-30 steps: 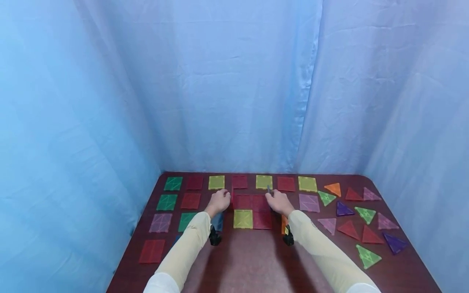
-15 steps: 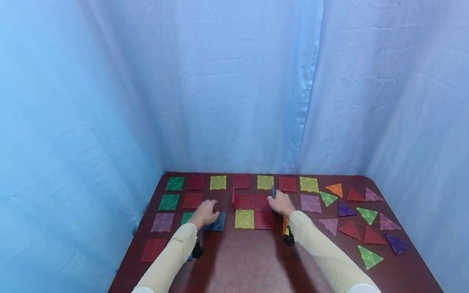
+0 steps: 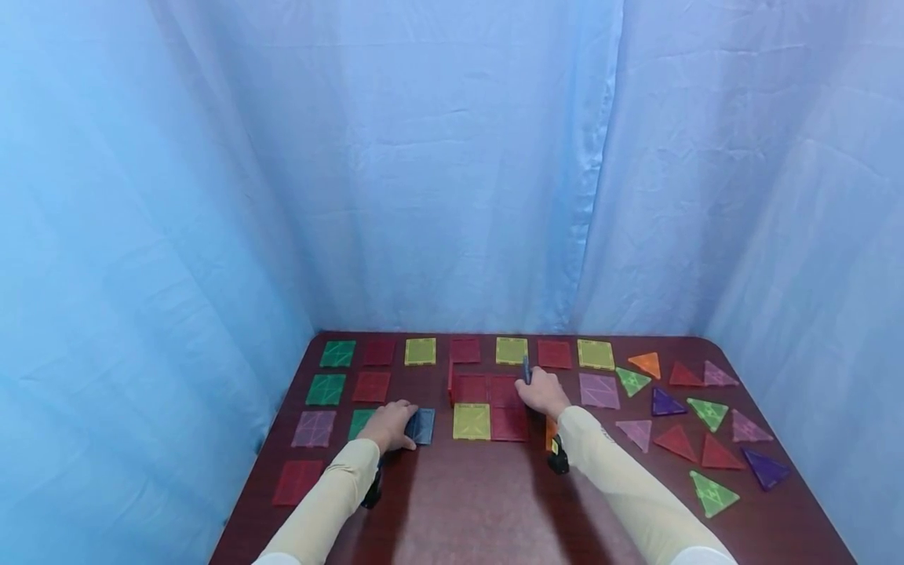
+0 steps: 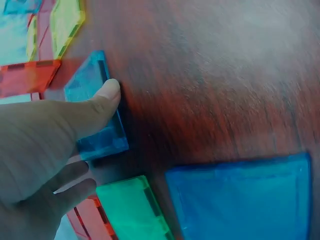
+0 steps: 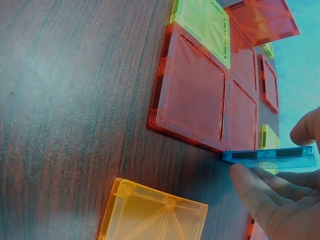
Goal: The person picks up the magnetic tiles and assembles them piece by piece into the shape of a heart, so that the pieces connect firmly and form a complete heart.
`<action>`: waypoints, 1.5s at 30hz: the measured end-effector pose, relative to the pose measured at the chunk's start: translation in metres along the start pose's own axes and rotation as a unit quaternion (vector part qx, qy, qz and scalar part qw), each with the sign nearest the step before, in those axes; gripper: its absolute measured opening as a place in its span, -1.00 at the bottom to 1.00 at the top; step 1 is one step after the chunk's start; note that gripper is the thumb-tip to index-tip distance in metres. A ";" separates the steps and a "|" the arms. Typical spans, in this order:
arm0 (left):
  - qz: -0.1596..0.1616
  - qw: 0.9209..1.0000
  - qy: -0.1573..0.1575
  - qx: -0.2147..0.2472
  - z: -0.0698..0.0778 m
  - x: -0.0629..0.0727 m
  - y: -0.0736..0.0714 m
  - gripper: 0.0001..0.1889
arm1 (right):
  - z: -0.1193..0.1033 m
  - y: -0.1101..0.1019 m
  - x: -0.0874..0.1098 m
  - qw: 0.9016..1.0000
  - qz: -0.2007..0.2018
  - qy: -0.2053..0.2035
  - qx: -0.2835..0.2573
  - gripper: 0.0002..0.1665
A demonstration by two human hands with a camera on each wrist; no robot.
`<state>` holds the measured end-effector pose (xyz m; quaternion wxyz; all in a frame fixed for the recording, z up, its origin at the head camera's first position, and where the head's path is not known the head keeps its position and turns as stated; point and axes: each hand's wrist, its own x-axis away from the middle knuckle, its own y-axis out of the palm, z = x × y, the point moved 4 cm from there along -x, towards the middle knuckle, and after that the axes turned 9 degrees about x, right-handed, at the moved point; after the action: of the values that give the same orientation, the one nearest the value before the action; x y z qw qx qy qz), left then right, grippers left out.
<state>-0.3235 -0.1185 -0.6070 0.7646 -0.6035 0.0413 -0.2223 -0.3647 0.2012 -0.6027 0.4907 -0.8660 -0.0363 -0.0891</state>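
Observation:
My left hand [image 3: 387,426] is over a blue square magnetic tile [image 3: 424,426] that lies on the table, thumb along its near edge and fingers at the far edge. In the left wrist view the thumb presses that tile's edge [image 4: 107,132]; the index finger is hidden. With my right hand [image 3: 544,392] I hold another blue tile [image 5: 272,155] upright at the side of a flat block of tiles. Three red tiles [image 5: 195,90] and a yellow one [image 3: 472,422] form this block. A red tile [image 3: 450,382] stands upright along the block's left side.
Loose square tiles, such as a green one [image 3: 326,389], lie in rows at the left and back of the table [image 3: 480,502]. Several triangles, including a purple one [image 3: 667,402], are spread at the right. An orange tile [image 5: 155,215] lies by my right wrist. Blue curtains [image 3: 452,173] hang behind.
My left hand has let go of the upright red tile and moved left and nearer, down onto the flat blue tile. The right hand keeps its blue tile in much the same place.

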 end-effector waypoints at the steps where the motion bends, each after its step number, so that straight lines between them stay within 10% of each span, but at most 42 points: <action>1: 0.000 1.000 0.001 -0.012 0.000 0.000 0.000 -0.23 | 0.000 0.000 0.000 1.000 0.001 0.001 0.000 -0.58; 13: -0.047 0.991 0.047 -0.119 0.012 0.009 0.006 -0.39 | 0.003 0.008 -0.002 1.000 0.017 -0.008 0.017 -0.55; 22: 0.042 0.988 0.130 -0.069 0.029 0.022 -0.009 -0.88 | 0.000 0.006 0.003 1.000 0.020 -0.006 0.016 -0.50; 30: 0.016 0.997 0.056 0.046 0.026 0.011 -0.071 -0.88 | -0.008 -0.003 0.007 0.999 0.027 -0.016 0.012 -0.55; 38: 0.133 0.981 0.067 0.124 0.037 -0.036 -0.159 -0.86 | -0.012 -0.006 0.005 0.999 0.032 -0.025 0.021 -0.57; 45: 0.164 0.975 0.067 0.132 0.070 -0.080 -0.173 -0.77 | -0.007 -0.003 0.008 0.999 0.025 -0.018 0.034 -0.44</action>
<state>-0.4224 -0.0536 -0.4413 0.8591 -0.4660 0.1610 -0.1378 -0.3582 0.1967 -0.5949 0.5210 -0.8510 -0.0260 -0.0599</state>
